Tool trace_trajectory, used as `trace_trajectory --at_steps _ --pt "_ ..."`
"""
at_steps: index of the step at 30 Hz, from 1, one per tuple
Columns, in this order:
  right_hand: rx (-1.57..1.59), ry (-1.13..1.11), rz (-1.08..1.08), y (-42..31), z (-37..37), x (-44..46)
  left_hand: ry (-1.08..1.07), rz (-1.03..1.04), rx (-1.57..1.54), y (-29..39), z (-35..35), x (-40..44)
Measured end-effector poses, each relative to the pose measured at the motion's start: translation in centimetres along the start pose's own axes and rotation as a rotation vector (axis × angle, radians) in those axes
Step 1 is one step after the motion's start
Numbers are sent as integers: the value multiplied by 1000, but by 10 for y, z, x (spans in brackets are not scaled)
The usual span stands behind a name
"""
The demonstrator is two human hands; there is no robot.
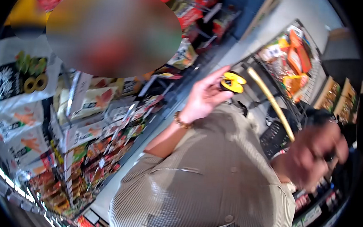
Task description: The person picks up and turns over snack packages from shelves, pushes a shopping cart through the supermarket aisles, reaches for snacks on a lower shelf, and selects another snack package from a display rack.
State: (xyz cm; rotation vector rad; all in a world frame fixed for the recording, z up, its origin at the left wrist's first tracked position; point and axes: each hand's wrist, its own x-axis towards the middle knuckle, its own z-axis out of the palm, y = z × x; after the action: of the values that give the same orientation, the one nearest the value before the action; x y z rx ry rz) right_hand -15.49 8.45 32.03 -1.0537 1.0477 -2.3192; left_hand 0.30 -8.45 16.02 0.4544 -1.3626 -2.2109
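A small yellow and black round object (233,82) is held in the fingers of my left hand (205,94), which reaches out in front of my striped shirt, a beaded bracelet on its wrist. My right hand (317,151) is raised at the right and smeared by motion; its fingers and anything in them cannot be made out. Between the hands runs the yellow handle bar (271,102) of a shopping cart. Inside the cart's basket (313,79) lie orange and red packages (298,56).
Shelves of hanging snack packets (23,121) fill the left side. Beyond the cart, wooden display boxes (329,94) hold packaged goods at the right. More shelving (307,216) stands at the lower right. A blurred oval covers part of the upper left.
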Motion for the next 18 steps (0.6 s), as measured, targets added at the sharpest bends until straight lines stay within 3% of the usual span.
trace_trajectory --at_steps 2,4,7,12,18 --pt "-51 123 189 26 10 -3 27 -10 63 0 0 -4" --pt "-50 25 290 57 -8 -9 39 -31 50 1 0 -4" --pt "-62 82 469 84 -15 -15 48 -37 20 4 4 -7" --pt "-241 113 554 113 -28 -26 67 39 153 7 11 -7" --pt "-389 84 490 127 -25 -40 85 185 357 2 14 -5"
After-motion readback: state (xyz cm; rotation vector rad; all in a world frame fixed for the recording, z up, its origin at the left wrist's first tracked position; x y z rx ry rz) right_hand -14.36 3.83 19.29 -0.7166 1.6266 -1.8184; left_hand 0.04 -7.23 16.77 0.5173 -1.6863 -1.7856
